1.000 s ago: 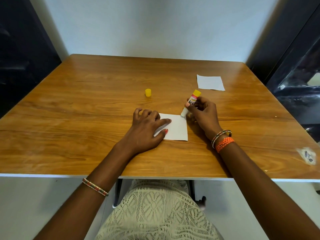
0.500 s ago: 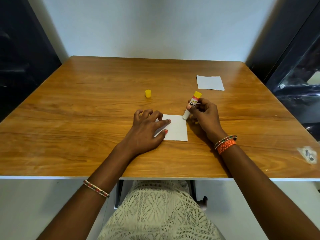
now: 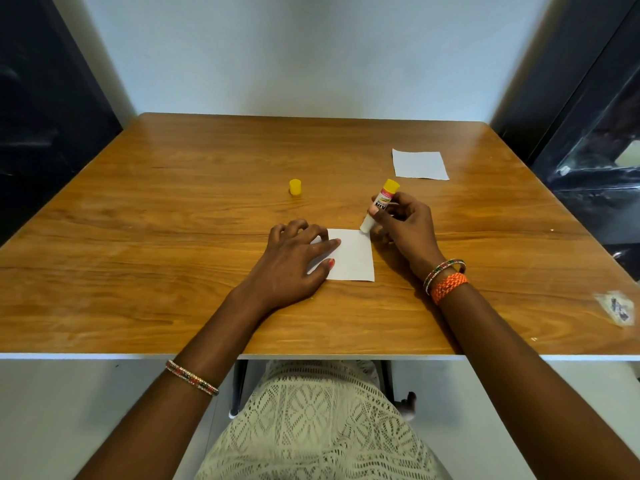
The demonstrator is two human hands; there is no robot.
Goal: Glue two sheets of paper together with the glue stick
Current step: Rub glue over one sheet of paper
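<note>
While the left hand has kept its place, spread flat with fingers pressing the left part of the near sheet of paper onto the worktop, the right hand has shifted a little over the last second. It grips the glue stick between thumb and fingers, the yellow base tilted up and away, the white tip pointing down. A second ago that tip sat just at the sheet's far right edge; now it rests at the far right corner, touching or very nearly touching the paper (contact itself is too fine to confirm). The move is small, more a reset of the tip than a stroke across the sheet.

My reading is that gluing is at its start or working along the right margin, since no glue film can be made out on the white surface. The yellow cap stands apart on the worktop beyond the left hand, so the stick is open and ready. The second sheet lies untouched well away at the far right, meaning the joining step is not yet begun. Next would likely come strokes over the pinned sheet, with the left hand needing to clear its covered portion.
</note>
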